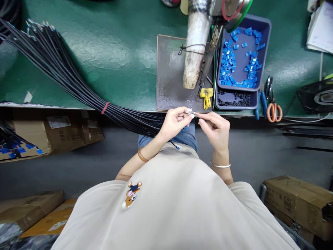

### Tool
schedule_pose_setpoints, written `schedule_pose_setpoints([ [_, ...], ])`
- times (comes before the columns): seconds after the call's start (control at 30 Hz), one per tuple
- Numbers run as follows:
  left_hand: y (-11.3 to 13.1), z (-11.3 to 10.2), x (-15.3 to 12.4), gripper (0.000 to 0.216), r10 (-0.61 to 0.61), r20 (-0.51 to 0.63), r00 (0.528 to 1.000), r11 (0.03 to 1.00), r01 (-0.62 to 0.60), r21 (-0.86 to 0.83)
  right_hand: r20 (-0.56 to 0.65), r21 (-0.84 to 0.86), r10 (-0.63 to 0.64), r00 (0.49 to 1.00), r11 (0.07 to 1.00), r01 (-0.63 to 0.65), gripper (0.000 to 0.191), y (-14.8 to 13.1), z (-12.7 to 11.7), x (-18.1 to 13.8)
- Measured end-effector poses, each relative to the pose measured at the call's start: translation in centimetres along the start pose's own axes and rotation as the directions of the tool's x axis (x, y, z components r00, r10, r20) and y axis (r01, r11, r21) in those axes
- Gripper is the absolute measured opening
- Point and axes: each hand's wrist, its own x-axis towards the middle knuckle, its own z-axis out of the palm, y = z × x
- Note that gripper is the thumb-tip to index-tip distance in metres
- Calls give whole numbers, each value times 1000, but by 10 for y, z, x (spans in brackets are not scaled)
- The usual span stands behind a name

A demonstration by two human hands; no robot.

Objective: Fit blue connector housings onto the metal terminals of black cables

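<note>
My left hand (174,121) is closed in a pinch at the table's front edge, with whitish wrapping about its fingertips. My right hand (215,129) meets it from the right, thumb and forefinger drawn together. Between the fingertips is something small that I cannot make out. A thick bundle of black cables (78,88), tied with a red band (105,108), runs from the upper left down to behind my left hand. Below that wrist a cable end with a small blue connector (177,148) pokes out over my lap.
A grey-blue bin (267,45) holds many blue connectors, above another bin (235,107) with small black parts. Nearby are a yellow clip (206,98), a white-wrapped tube (195,52), blue-handled pliers (263,104) and orange-handled scissors (274,111). Cardboard boxes (296,198) stand below.
</note>
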Motion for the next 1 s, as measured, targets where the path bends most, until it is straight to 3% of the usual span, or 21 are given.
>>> schedule_pose_setpoints([
  [0.33, 0, 0, 0, 17, -6, 5, 1000, 1000, 6, -7, 24, -18, 8, 1000, 1000, -8, 22, -2, 0, 1],
  [0.53, -1, -1, 1, 17, -9, 7, 1000, 1000, 9, 2, 46, 43, 82, 996, 996, -84, 22, 0, -1, 1],
  [1.0, -2, 3, 1, 22, 15, -27, 1000, 1000, -15, 22, -17, -149, -64, 998, 987, 61, 19, -4, 1, 1],
])
